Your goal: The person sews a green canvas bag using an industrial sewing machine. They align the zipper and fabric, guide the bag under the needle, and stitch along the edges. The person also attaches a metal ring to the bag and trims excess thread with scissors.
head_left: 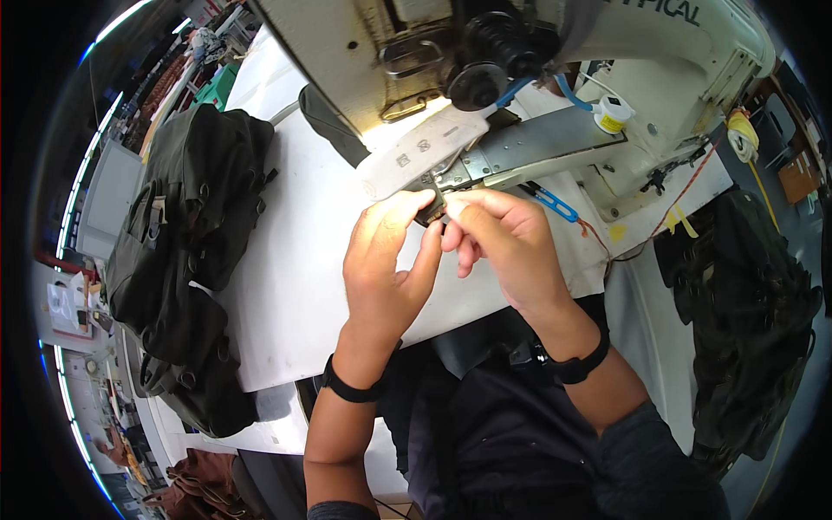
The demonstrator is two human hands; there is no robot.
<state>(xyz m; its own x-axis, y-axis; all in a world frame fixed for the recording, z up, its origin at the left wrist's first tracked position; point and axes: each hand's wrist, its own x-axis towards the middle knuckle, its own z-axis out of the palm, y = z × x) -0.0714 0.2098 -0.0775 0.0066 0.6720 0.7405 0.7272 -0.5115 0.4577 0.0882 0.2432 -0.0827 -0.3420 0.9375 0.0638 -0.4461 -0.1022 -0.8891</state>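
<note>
Thumb-and-finger grips of left hand point(381, 247) and right hand point(513, 238) pinch tight on a small dark piece point(430, 211) at frame centre, apparently positioning it beside the sewing-machine arm point(550, 147), calling for steady alignment next.

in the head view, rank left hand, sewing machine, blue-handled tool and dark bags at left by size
Largest to smallest, as they look:
1. Sewing machine
2. Dark bags at left
3. Left hand
4. Blue-handled tool
</note>
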